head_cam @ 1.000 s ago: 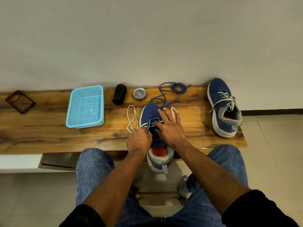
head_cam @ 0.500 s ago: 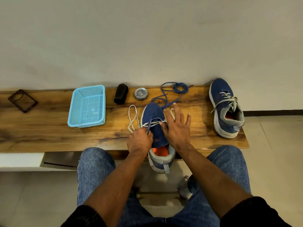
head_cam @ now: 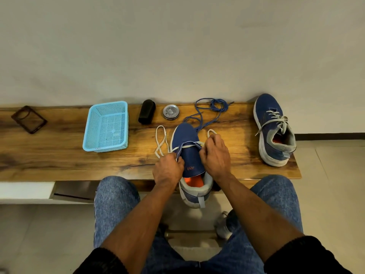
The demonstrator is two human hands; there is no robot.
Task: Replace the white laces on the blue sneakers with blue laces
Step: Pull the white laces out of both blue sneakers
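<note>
On the wooden bench [head_cam: 59,159], the sneaker [head_cam: 187,143] points away. Left hand [head_cam: 167,171] pinches the blue lace [head_cam: 180,149]; right hand [head_cam: 215,155] apparently grips the white lace [head_cam: 211,132].

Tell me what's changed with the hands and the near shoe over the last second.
The right hand, which lay flat with straight fingers on the near sneaker, has curled and now pinches the white lace at the shoe's right side. The left hand still grips the lace ends at the left eyelets. The near sneaker, far sneaker, basket and blue lace bundle stayed put.
</note>
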